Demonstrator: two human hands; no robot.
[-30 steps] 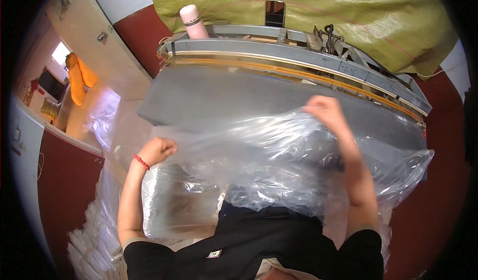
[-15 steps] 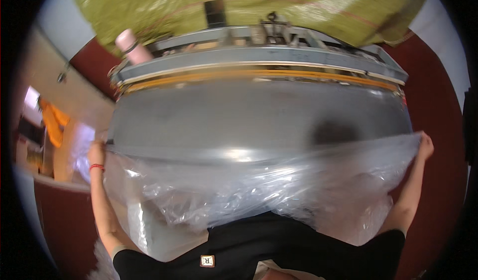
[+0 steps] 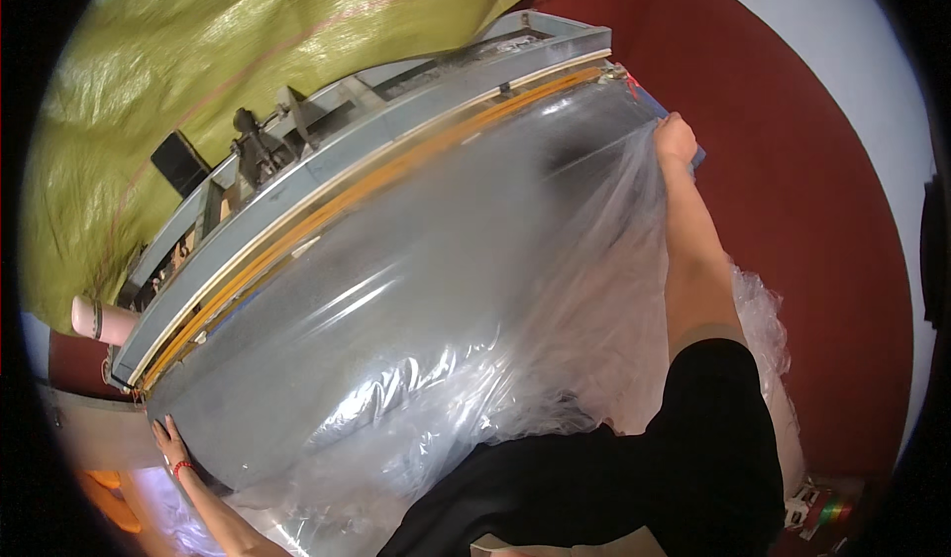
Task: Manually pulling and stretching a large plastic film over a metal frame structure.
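A large clear plastic sheet [image 3: 396, 399] lies over the grey tabletop [image 3: 386, 240] of a machine-like bench, its near part crumpled against my black shirt. Near the far right corner, my right hand [image 3: 677, 139] is closed on the sheet's edge and pulls folds taut toward it. My left hand [image 3: 170, 443], with a red string bracelet on the wrist, rests at the left edge of the tabletop. Its fingers are stretched out and apart, touching the sheet-covered edge.
Along the far side run an orange strip [image 3: 376, 173] and a grey metal frame [image 3: 367, 141]. A pink bottle [image 3: 104, 320] and a dark flat panel [image 3: 180, 163] stand there. Yellow-green woven sheeting [image 3: 228, 52] hangs behind. Loose plastic [image 3: 763, 329] bunches at right over the dark red floor [image 3: 822, 260].
My view has turned to the right. My right hand has carried the sheet's edge to the far right corner; my left hand has gone from gripping the edge to lying with fingers spread.
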